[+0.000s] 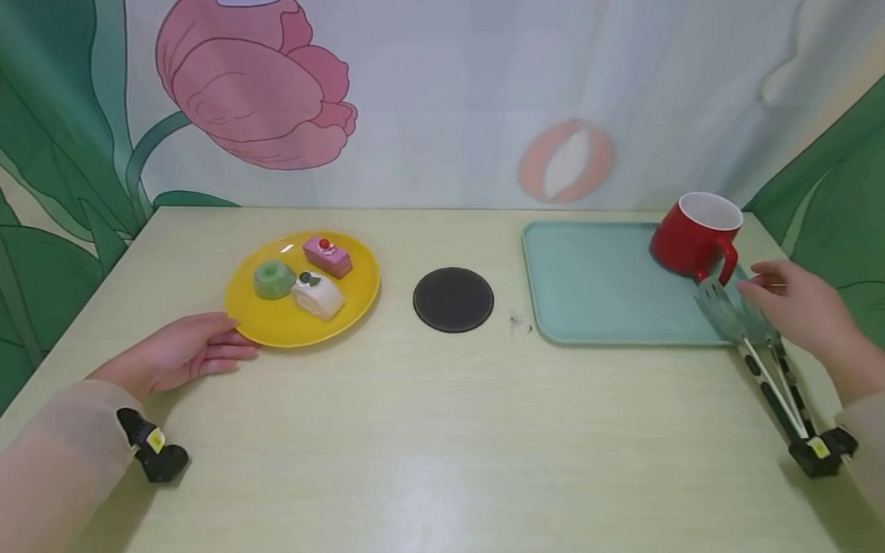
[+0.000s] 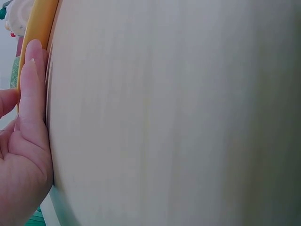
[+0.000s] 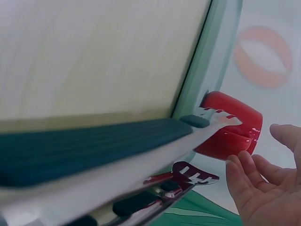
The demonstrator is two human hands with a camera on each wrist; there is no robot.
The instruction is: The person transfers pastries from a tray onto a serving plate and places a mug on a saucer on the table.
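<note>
My left hand [image 1: 191,348] grips the near-left rim of a yellow plate [image 1: 265,321], thumb at the edge and fingers beneath. On the plate sit a green ring-shaped cake [image 1: 274,279], a pink cake slice [image 1: 328,257] with a red topping, and a white roll cake [image 1: 318,297]. At the right, my right hand [image 1: 808,303] hovers beside the handle of a red mug [image 1: 684,239], fingers loosely bent and holding nothing. Metal tongs [image 1: 755,364] with dark grips lie just left of that hand, their slotted tips over the tray's corner.
A pale green tray [image 1: 594,310] bears the mug at its far right corner. Between plate and tray lies a round black coaster [image 1: 454,299]. Behind the table [image 1: 436,444] hangs a flower-print curtain [image 1: 432,85].
</note>
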